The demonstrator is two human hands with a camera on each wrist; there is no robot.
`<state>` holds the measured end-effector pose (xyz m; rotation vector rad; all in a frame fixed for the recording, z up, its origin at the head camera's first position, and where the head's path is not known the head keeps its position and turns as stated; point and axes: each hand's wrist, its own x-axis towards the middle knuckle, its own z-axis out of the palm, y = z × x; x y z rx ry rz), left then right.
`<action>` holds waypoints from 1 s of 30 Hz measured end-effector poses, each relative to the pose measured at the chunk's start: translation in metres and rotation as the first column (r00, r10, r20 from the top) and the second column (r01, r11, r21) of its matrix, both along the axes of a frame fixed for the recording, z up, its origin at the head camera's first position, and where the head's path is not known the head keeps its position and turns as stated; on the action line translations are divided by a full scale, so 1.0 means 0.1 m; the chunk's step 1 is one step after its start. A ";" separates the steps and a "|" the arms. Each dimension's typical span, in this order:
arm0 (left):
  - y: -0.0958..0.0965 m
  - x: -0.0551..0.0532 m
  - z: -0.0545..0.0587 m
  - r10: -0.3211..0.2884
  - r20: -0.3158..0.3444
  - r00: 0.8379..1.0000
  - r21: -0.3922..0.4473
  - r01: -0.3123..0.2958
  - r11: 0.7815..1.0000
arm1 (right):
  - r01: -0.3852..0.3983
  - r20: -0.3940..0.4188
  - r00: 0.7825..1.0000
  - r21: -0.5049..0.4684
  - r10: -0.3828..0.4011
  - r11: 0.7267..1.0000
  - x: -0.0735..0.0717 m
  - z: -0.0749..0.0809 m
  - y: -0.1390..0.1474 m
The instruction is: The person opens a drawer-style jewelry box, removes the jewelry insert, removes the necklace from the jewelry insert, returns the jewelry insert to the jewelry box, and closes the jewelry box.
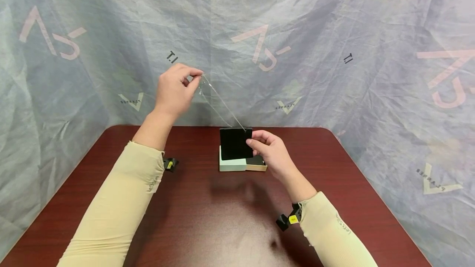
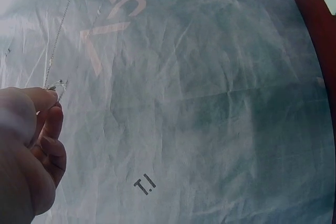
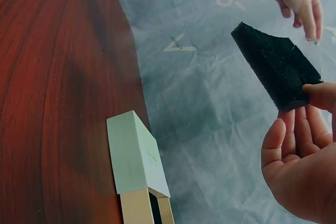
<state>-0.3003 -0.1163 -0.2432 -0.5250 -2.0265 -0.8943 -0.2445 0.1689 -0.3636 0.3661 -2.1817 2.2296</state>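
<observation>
My left hand [image 1: 174, 87] is raised and pinches one end of a thin silver necklace [image 1: 224, 104] between thumb and forefinger. Two strands of its chain slant down to the top edge of a black square pad [image 1: 234, 145]. That pad is held up by my right hand [image 1: 272, 151], thumb on the near face and fingers behind. In the left wrist view, the clasp end of the necklace [image 2: 55, 85] shows at the fingertips. The right wrist view shows the black pad [image 3: 278, 66] tilted, its surface fuzzy like foam.
Behind the pad, a pale green box [image 1: 231, 166] lies on the dark red table [image 1: 193, 217], its tan inner tray [image 1: 261, 168] partly slid out to the right. A grey printed cloth [image 1: 315, 19] hangs around the back and sides.
</observation>
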 end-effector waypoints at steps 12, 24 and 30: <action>-0.08 -0.04 0.02 0.019 0.061 0.998 0.030 -0.021 0.999 | -0.008 -0.002 1.000 0.005 0.008 1.000 0.00 -0.02 0.00; -0.10 -0.02 0.04 0.050 0.068 0.996 0.083 -0.056 0.995 | -0.008 -0.011 1.000 0.008 0.008 1.000 0.00 -0.02 0.01; -0.15 0.00 0.04 0.048 0.109 0.993 0.085 -0.058 0.995 | -0.005 -0.014 1.000 0.018 0.006 1.000 -0.03 -0.05 0.03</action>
